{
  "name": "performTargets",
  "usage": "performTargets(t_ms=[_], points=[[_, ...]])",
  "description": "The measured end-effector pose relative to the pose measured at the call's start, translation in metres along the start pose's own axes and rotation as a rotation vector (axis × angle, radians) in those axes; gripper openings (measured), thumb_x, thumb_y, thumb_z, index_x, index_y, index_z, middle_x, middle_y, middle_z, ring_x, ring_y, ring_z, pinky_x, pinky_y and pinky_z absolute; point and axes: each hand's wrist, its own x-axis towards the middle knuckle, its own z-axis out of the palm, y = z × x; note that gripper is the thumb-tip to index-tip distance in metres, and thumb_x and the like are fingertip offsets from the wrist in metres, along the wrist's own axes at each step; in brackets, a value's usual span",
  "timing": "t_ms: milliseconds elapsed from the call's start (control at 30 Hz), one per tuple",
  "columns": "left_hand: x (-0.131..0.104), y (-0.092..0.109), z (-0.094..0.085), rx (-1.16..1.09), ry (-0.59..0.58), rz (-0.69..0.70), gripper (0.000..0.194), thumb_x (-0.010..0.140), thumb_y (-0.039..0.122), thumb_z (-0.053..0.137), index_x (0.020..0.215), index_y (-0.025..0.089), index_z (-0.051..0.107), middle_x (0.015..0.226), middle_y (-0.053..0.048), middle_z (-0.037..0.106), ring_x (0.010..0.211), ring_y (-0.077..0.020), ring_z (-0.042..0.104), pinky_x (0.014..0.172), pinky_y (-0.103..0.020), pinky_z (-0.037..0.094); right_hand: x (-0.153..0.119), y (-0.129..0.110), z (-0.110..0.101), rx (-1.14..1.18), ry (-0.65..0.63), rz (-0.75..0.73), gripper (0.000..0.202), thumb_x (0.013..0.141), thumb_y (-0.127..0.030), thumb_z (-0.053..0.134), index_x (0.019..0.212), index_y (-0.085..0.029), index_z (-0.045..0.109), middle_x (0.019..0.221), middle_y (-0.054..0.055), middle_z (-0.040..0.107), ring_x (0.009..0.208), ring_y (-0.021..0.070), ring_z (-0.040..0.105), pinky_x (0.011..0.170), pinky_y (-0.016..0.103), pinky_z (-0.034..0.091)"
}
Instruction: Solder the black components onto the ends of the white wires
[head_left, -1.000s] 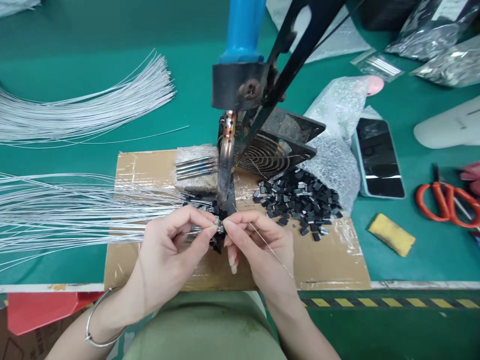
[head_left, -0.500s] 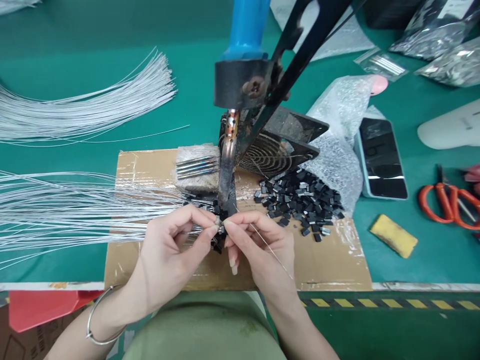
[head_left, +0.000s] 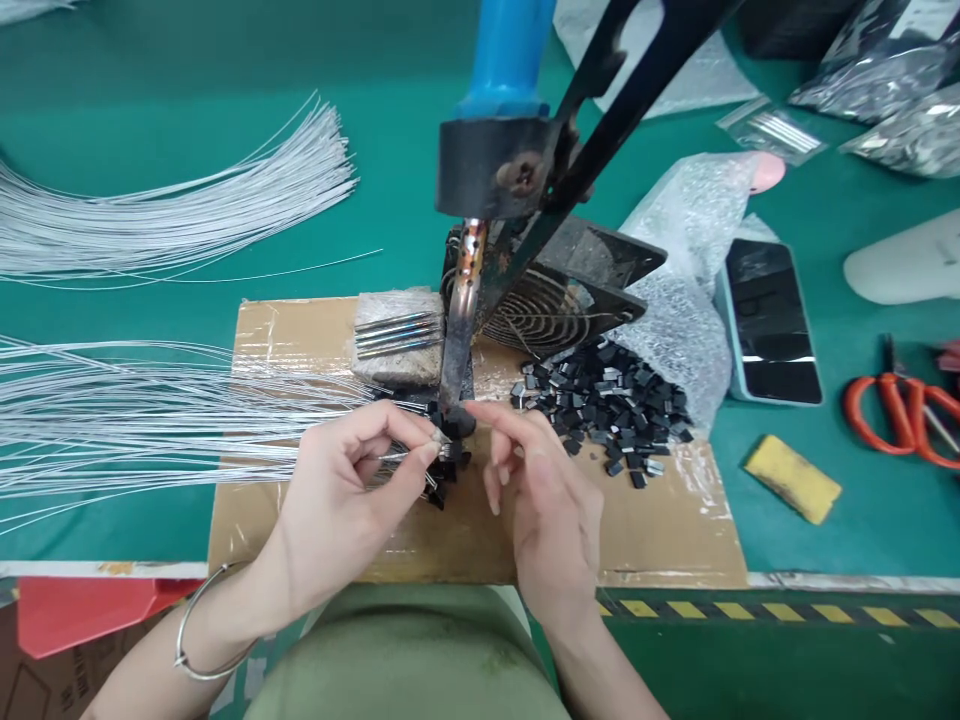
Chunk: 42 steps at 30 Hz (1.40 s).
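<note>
My left hand (head_left: 367, 490) pinches the end of a white wire beside the iron's tip, with a small black connector just past its fingertips. To the right, my right hand (head_left: 551, 490) has its fingers apart with nothing seen between them, the index fingertip near the tip of the soldering iron (head_left: 459, 340). White wires (head_left: 150, 420) run from the left to black connectors (head_left: 435, 490) partly hidden by my left hand. A pile of black connectors (head_left: 607, 405) lies right of the iron, on the cardboard (head_left: 660, 540).
A black fan (head_left: 547, 310) stands behind the iron, beside a block with metal rods (head_left: 397, 335). Another wire bundle (head_left: 247, 210) lies back left. Farther right are bubble wrap (head_left: 675, 240), a phone (head_left: 772, 320), a yellow sponge (head_left: 793, 478) and red-handled scissors (head_left: 892, 410).
My right hand has come away from my left fingertips and opened; the thin strand that lay across it is no longer seen. My left hand keeps its pinch. The view has shifted slightly.
</note>
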Motion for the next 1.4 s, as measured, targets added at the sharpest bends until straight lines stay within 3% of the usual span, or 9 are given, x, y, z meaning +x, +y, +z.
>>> performTargets(t_ms=[267,333,433,500,667,833,1100,1200,1400], points=[[0.005,0.003,0.0,0.027,0.015,0.0,0.012,0.088,0.013,0.074,0.077,0.016,0.072,0.087,-0.003,0.078,0.078,-0.0118,0.069,0.069,-0.019,0.052,-0.001,-0.012,-0.007,-0.046,-0.054,0.046,0.042,0.11,-0.022,0.041,0.15,-0.032,0.05,0.077,-0.005,0.074,0.063,0.0145,0.061,0.063,0.027,0.052],[0.005,0.004,-0.001,0.018,0.021,-0.004,0.011,0.088,0.013,0.074,0.077,0.015,0.072,0.087,-0.003,0.078,0.079,-0.0123,0.07,0.07,-0.019,0.052,0.0,-0.014,-0.009,-0.077,-0.038,0.041,0.035,0.109,-0.025,0.045,0.141,-0.03,0.056,0.076,-0.004,0.074,0.063,0.0145,0.062,0.062,0.027,0.051],[0.006,0.005,-0.001,0.005,0.028,-0.002,0.011,0.087,0.012,0.075,0.077,0.015,0.072,0.087,-0.004,0.078,0.079,-0.0129,0.07,0.07,-0.02,0.052,0.001,-0.015,-0.015,-0.18,-0.007,0.019,0.016,0.106,-0.027,0.052,0.1,-0.026,0.067,0.071,-0.004,0.066,0.059,0.0127,0.057,0.055,0.024,0.044],[0.006,0.006,-0.002,0.01,0.034,-0.005,0.011,0.087,0.012,0.075,0.077,0.015,0.072,0.087,-0.004,0.078,0.078,-0.0132,0.071,0.068,-0.02,0.052,0.001,-0.017,-0.02,-0.242,-0.023,0.02,0.025,0.105,-0.025,0.056,0.08,-0.023,0.06,0.065,-0.004,0.058,0.057,0.0115,0.052,0.054,0.024,0.041],[0.009,0.006,-0.001,0.018,0.041,0.001,0.013,0.086,0.013,0.075,0.074,0.016,0.071,0.086,-0.005,0.078,0.077,-0.0142,0.071,0.067,-0.022,0.052,0.003,-0.022,-0.032,-0.249,-0.159,-0.019,0.025,0.101,-0.022,0.066,0.077,-0.023,0.059,0.065,-0.005,0.057,0.058,0.0113,0.053,0.056,0.024,0.042],[0.01,0.005,0.0,0.021,0.039,0.001,0.011,0.087,0.012,0.074,0.076,0.015,0.071,0.086,-0.003,0.077,0.076,-0.0114,0.068,0.068,-0.02,0.05,0.01,-0.026,-0.031,-0.283,-0.407,-0.143,0.019,0.099,-0.017,0.068,0.082,-0.022,0.063,0.073,-0.003,0.064,0.066,0.0126,0.058,0.061,0.026,0.044],[0.011,0.007,0.0,0.041,0.052,0.004,0.012,0.087,0.013,0.074,0.076,0.015,0.07,0.086,-0.004,0.076,0.074,-0.0118,0.068,0.064,-0.021,0.049,0.013,-0.026,-0.025,-0.189,-0.125,-0.162,0.015,0.095,-0.012,0.072,0.086,-0.024,0.068,0.085,0.0,0.068,0.074,0.0152,0.063,0.067,0.028,0.05],[0.012,0.007,0.0,0.043,0.06,0.004,0.013,0.087,0.014,0.074,0.075,0.016,0.07,0.086,-0.003,0.077,0.072,-0.012,0.067,0.061,-0.022,0.047,0.01,-0.022,-0.022,-0.134,-0.059,-0.126,0.016,0.096,-0.011,0.07,0.086,-0.024,0.067,0.093,0.003,0.07,0.087,0.0185,0.067,0.079,0.031,0.054],[0.013,0.008,0.001,0.059,0.066,0.01,0.013,0.086,0.012,0.074,0.074,0.016,0.069,0.084,-0.003,0.077,0.069,-0.0117,0.067,0.056,-0.022,0.045,0.007,-0.019,-0.016,-0.052,-0.079,-0.053,0.015,0.099,-0.014,0.066,0.09,-0.024,0.061,0.128,0.01,0.077,0.119,0.0268,0.073,0.106,0.045,0.056]])
